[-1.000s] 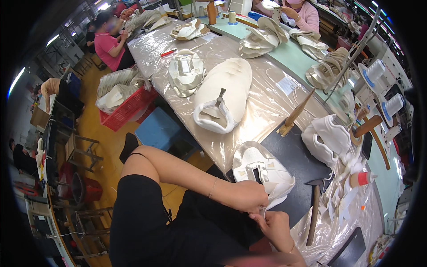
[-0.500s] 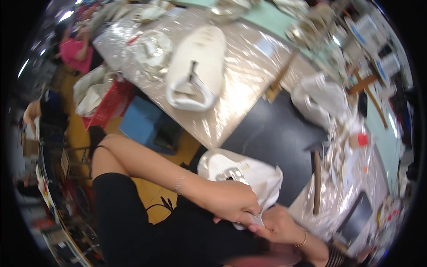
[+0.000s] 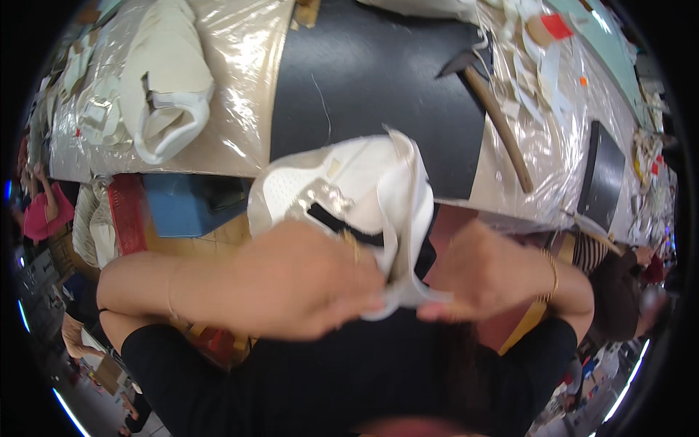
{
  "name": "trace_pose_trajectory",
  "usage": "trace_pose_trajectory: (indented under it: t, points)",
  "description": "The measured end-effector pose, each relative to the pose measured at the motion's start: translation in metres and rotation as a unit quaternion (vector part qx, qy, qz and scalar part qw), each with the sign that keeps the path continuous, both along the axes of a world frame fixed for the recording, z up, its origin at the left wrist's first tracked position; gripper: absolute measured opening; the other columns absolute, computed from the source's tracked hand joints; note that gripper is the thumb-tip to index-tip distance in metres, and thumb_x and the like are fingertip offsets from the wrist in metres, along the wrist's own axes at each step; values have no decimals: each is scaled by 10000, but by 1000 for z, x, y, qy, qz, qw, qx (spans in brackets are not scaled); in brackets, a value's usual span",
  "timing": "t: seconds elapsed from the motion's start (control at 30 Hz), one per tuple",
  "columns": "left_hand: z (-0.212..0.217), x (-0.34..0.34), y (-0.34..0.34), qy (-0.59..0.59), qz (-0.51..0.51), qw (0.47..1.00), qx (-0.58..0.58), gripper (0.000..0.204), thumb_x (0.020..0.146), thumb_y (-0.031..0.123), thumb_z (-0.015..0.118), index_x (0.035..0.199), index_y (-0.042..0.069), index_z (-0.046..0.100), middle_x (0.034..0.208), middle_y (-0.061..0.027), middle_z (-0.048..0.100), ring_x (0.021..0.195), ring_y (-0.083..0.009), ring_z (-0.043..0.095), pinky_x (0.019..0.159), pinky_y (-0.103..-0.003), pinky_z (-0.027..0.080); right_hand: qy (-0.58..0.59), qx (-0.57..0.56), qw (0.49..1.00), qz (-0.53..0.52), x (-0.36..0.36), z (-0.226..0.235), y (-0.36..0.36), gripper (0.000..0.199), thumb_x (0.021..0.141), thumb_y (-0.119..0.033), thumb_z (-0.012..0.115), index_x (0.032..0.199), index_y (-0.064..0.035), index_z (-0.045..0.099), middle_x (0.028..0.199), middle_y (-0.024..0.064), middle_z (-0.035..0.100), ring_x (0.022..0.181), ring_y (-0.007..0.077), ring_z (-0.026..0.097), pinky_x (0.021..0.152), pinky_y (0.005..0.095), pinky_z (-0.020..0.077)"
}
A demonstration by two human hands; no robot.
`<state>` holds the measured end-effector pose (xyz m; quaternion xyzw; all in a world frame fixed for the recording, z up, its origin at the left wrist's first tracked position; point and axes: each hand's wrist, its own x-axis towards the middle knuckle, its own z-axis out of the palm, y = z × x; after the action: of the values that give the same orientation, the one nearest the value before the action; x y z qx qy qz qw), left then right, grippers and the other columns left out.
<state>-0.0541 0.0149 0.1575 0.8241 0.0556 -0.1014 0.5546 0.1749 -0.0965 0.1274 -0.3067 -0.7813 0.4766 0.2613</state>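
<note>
White shoe upper (image 3: 349,182) between both hands

Brightness: pretty bright overall, even indoor light, nothing really dim except the black fisheye border.
Glare: the clear plastic sheet (image 3: 240,109) over the table threw back white streaks and hot spots, so the light seemed to come from overhead.
Shadows: soft and weak, only a faint one along the hammer (image 3: 495,116).
Blur: the left hand (image 3: 298,280) and right hand (image 3: 484,273) were smeared and soft, close to the lens; the white shoe upper (image 3: 349,189) was a bit sharper.
Distortion: table edges bowed hard toward the rim, and the corners went fully black.
</note>
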Motion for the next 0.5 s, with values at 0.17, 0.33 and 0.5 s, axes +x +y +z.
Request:
trace_pose_trajectory:
  t: [0.17, 0.33, 0.5]
  points:
    - [-3, 21, 35, 331, 103, 906, -244, 288, 907, 251, 723, 877, -30, 664, 629, -44, 602, 465, -86, 584, 421, -251, 456, 69, -382, 922, -5, 18, -10, 25, 558, 1016, -386, 539, 570, -50, 543, 495, 20, 543, 451, 111, 512, 458, 289, 406]
    - [3, 29, 37, 321, 116, 920, -194, 312, 921, 257, 708, 903, -50, 664, 658, -57, 629, 453, -103, 601, 399, -227, 457, 63, -421, 905, -16, 10, -13, 33, 604, 1026, -426, 505, 547, -60, 558, 502, 4, 559, 469, 80, 508, 461, 262, 392]
    - [8, 29, 35, 315, 123, 923, -181, 306, 938, 260, 654, 844, -31, 634, 624, -70, 620, 457, -139, 630, 437, -262, 469, 46, -406, 913, -17, 9, -11, 35, 621, 1013, -460, 516, 534, -65, 551, 502, -4, 558, 467, 67, 490, 452, 265, 372]
